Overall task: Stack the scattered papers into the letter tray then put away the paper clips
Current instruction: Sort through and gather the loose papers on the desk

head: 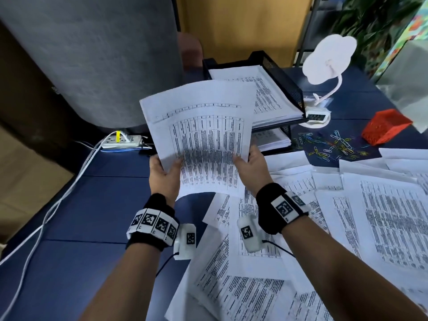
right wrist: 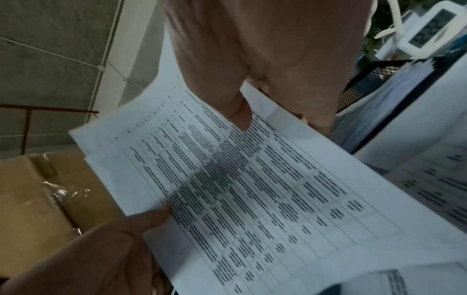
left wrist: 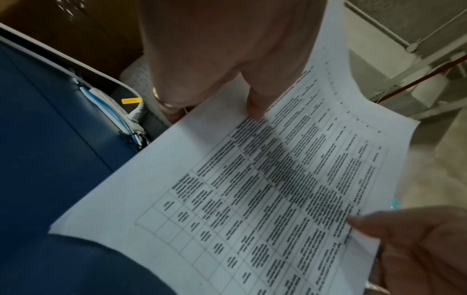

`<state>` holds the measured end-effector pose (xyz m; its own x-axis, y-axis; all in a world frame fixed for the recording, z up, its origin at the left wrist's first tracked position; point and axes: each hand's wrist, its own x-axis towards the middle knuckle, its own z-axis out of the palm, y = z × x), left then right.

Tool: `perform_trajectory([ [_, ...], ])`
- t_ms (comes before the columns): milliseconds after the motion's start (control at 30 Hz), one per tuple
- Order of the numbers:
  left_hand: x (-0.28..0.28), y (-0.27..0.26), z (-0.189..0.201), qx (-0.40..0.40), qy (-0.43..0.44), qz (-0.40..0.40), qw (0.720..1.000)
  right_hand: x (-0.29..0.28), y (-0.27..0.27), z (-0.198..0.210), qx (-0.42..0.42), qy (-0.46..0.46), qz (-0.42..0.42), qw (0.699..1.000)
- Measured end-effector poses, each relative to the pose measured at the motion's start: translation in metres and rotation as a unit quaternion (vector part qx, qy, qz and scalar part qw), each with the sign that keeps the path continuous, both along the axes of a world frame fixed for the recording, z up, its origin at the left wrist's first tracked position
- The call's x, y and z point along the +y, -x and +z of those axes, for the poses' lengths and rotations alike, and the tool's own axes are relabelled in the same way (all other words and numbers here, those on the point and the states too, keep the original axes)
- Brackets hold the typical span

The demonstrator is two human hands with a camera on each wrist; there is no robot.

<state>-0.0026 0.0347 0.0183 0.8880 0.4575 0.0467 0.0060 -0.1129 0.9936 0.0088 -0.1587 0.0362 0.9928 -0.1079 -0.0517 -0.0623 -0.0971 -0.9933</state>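
Papers (head: 382, 216) were spread all over the blue desk (head: 97, 205), and many of them were not yet in the letter tray (head: 287, 82). The tray was black and made of mesh, and it sat at the back of the desk. It already had a good pile of sheets on its top shelf and some more on the shelf below, so part of the job looked done.

A small bunch of sheets (head: 203, 135) was held up in the air, between the person and the tray. The left hand (head: 163, 174) pinched the bunch at its near left edge, thumb on top and fingers under. The right hand (head: 251, 162) pinched the near right edge the same way. The sheets bent a little in the middle.

The paper clips (head: 331, 144) were in a loose, colourful heap on the desk, just beside the tray. None looked put away yet. A red mesh box (head: 385, 126) sat near them, maybe for the clips, but I could not be sure.
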Motion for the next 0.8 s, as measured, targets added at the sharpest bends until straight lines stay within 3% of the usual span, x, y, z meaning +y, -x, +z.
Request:
perform_trajectory([
  [133,0.001,-0.003,-0.002,0.022,0.013,-0.022,0.999,-0.002,0.002,-0.011,0.039,0.029,0.035,0.998],
  [333,0.003,-0.026,0.024,0.026,0.047,-0.027,0.998,-0.023,0.002,-0.029,0.098,0.039,0.008,0.994],
  [400,0.001,-0.035,0.033,0.025,0.069,-0.027,0.997,-0.032,0.006,-0.035,0.14,-0.002,0.0,0.99],
  [600,-0.023,-0.055,0.051,0.023,0.113,-0.034,0.993,-0.045,0.013,-0.037,0.154,-0.282,-0.017,0.947],
  [800,-0.049,-0.062,0.055,0.015,0.085,-0.08,0.993,-0.056,0.004,-0.025,0.152,-0.28,-0.062,0.946],
])
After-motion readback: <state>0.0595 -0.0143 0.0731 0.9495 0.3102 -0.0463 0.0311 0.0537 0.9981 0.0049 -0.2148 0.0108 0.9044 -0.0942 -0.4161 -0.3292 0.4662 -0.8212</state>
